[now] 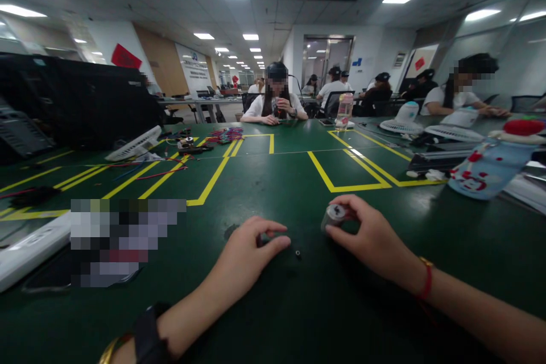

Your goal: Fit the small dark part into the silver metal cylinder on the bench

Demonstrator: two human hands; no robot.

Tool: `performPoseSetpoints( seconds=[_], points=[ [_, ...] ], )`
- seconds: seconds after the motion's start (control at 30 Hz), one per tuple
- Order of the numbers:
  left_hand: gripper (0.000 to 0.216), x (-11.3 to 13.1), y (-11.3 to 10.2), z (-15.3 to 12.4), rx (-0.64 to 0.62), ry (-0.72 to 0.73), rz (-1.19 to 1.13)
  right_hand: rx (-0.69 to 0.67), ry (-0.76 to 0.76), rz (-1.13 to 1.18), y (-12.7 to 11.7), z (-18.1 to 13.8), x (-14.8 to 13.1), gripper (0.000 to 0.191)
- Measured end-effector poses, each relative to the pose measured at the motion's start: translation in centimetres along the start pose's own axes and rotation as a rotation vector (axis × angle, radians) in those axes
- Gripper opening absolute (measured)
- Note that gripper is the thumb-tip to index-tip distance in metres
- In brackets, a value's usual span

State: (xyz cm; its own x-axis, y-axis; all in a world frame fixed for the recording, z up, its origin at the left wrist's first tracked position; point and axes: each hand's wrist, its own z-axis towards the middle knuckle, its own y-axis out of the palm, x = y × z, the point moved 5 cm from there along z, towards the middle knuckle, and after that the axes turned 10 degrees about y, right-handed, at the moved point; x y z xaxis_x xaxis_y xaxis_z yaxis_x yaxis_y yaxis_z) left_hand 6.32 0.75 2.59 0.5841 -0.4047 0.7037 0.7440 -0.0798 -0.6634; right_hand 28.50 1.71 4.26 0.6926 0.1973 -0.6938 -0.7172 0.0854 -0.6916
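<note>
A short grey cylinder (334, 215) with a pale round top and a dark mark on it stands on the green table (273, 193). My right hand (367, 233) grips it from the right, thumb and fingers around its side. To the left, my left hand (251, 247) rests low over the table with thumb and forefinger apart. No object shows between those fingertips; the other fingers are partly hidden. Just right of the left thumb lies a tiny dark ring-like part (298, 253), touched by neither hand.
At left lie a white power strip (34, 253) and a blurred-out flat item (123, 242). Wires (226, 135) and a white fan (134, 144) are farther back. On the right stands a light-blue decorated container (486, 168). A person (273, 99) sits opposite, near a pink bottle (344, 112).
</note>
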Motion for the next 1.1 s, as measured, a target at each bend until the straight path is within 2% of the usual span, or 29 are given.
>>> performPoseSetpoints(
  seconds=[0.1,0.2,0.27,0.33,0.4,0.47,0.53,0.6,0.67,0.73,0.77,0.83,0.9,0.97,1.03,1.1],
  points=[
    [0.037,-2.2,-2.6,0.0,0.096,-0.132,-0.125,0.162,0.210,-0.258,-4.5,2.9,4.0,0.036],
    [0.039,-4.8,-3.9,-0.4,0.151,-0.280,-0.303,0.217,0.379,-0.476,-8.6,5.4,8.7,0.039],
    [0.038,-6.1,-4.3,-0.5,0.216,-0.308,-0.436,0.198,0.454,-0.528,-9.9,6.2,10.7,0.044],
    [0.036,-6.6,-4.2,-0.6,0.247,-0.303,-0.508,0.248,0.445,-0.598,-10.1,6.0,10.5,0.055],
    [0.035,-6.7,-4.0,-0.6,0.250,-0.296,-0.507,0.353,0.284,-0.671,-8.7,4.9,7.8,0.064],
    [0.035,-6.5,-3.9,-0.6,0.252,-0.289,-0.474,0.352,0.010,-0.656,-5.4,3.0,3.7,0.061],
    [0.035,-6.3,-3.9,-0.6,0.258,-0.278,-0.459,0.114,-0.229,-0.538,-1.0,0.8,0.0,0.051],
    [0.034,-6.3,-4.0,-0.7,0.259,-0.266,-0.478,-0.109,-0.387,-0.460,2.7,-1.3,-2.5,0.041],
    [0.033,-6.3,-4.0,-0.9,0.261,-0.258,-0.509,-0.225,-0.476,-0.443,4.5,-2.4,-3.6,0.028],
    [0.032,-6.3,-4.1,-1.0,0.259,-0.254,-0.529,-0.232,-0.489,-0.461,4.4,-2.2,-3.3,0.023],
    [0.031,-6.3,-4.1,-1.1,0.260,-0.256,-0.533,-0.193,-0.463,-0.479,3.5,-1.6,-2.8,0.023],
    [0.031,-6.3,-4.1,-1.1,0.261,-0.263,-0.536,-0.026,-0.362,-0.548,0.6,0.1,-1.4,0.023],
    [0.031,-6.2,-4.1,-1.0,0.266,-0.264,-0.534,0.183,-0.197,-0.677,-3.3,1.9,0.5,0.027],
    [0.031,-6.1,-4.1,-0.9,0.275,-0.264,-0.524,0.307,0.024,-0.823,-6.9,3.5,2.8,0.031],
    [0.032,-6.1,-4.1,-0.9,0.287,-0.272,-0.512,0.300,0.236,-0.907,-9.6,4.5,5.3,0.034],
    [0.033,-6.1,-4.1,-0.9,0.289,-0.282,-0.506,0.249,0.365,-0.910,-11.0,5.0,7.2,0.035]
  ],
)
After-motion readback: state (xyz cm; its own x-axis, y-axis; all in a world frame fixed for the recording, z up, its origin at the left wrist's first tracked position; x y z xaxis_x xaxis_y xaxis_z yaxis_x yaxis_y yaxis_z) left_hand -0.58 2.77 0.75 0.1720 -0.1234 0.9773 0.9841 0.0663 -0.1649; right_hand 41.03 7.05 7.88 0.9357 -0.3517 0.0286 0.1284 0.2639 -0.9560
